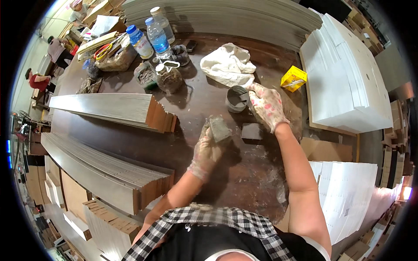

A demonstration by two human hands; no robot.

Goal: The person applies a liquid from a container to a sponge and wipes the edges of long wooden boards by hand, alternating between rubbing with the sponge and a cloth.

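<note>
A small rectangular grey block (220,129) is held over the dark brown tabletop (257,174), clamped in the stained-gloved fingers of the left hand (208,148). The pink-spotted gloved right hand (266,104) is placed by the round dark-grey cup (236,100); can't tell what's gripped there, fingers hidden. Tbh the cup could get tipped if its rim's bumped. The far side is crowded by a crumpled white cloth (228,65), the near side by a second flat grey block (252,131).

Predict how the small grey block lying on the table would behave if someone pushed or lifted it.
The grey block would probably slide rather than roll, since it lies flat. It seems unlikely to tip, being low and broad. Lifted, it likely keeps its shape, as its edges look straight.
</note>
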